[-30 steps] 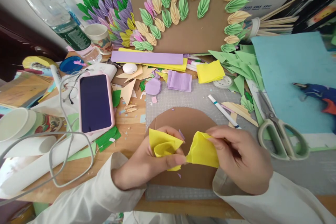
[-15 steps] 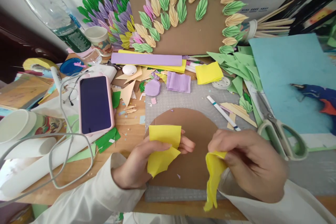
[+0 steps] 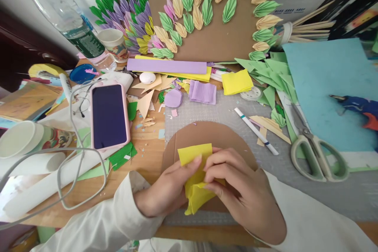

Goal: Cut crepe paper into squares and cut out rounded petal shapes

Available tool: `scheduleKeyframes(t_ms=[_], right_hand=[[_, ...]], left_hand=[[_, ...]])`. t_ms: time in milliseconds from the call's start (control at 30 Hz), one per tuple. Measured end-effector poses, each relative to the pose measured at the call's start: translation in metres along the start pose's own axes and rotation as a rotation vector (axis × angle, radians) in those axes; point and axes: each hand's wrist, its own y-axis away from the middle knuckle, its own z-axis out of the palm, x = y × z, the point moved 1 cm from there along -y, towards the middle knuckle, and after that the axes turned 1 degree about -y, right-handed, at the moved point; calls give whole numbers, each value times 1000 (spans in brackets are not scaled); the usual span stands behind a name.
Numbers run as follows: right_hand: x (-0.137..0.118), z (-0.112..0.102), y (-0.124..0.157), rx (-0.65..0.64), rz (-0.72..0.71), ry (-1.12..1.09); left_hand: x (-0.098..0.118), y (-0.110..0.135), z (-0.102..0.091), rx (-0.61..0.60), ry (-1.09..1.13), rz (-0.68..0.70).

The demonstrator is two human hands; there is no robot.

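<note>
Between thumb and fingers, my left hand (image 3: pixel 165 189) grips a folded piece of yellow crepe paper (image 3: pixel 193 153). My right hand (image 3: pixel 242 193) pinches a second, crumpled strip of yellow crepe paper (image 3: pixel 199 199) and brings it against the first. Both hands are close together, and the paper partly hides the fingertips. Beneath them lies a round brown cardboard disc (image 3: pixel 212 132) on the grey cutting mat (image 3: pixel 201 106).
Scissors (image 3: pixel 319 153) and a white pen (image 3: pixel 256 131) lie on the right, with a glue gun (image 3: pixel 354 104) beyond on blue paper. A phone (image 3: pixel 109 116) and looped cable (image 3: pixel 59 177) are at left. Behind stands cardboard (image 3: pixel 212 43) with paper leaves.
My right hand has moved left, carrying its yellow strip from hanging apart to against the paper in my left hand. My left hand has shifted slightly right.
</note>
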Motion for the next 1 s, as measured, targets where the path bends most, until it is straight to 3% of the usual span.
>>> scheduleKeyframes(t_ms=[200, 433, 633, 1000], right_hand=[[-1, 5, 3, 54, 16, 120], [-2, 8, 2, 63, 37, 105], [-3, 7, 1, 96, 25, 65], [5, -5, 2, 203, 146, 8]], left_hand=[[-1, -1, 1, -119, 23, -78], [-11, -3, 1, -144, 32, -35], [-10, -3, 0, -97, 8, -13], [4, 10, -2, -26, -710, 126]])
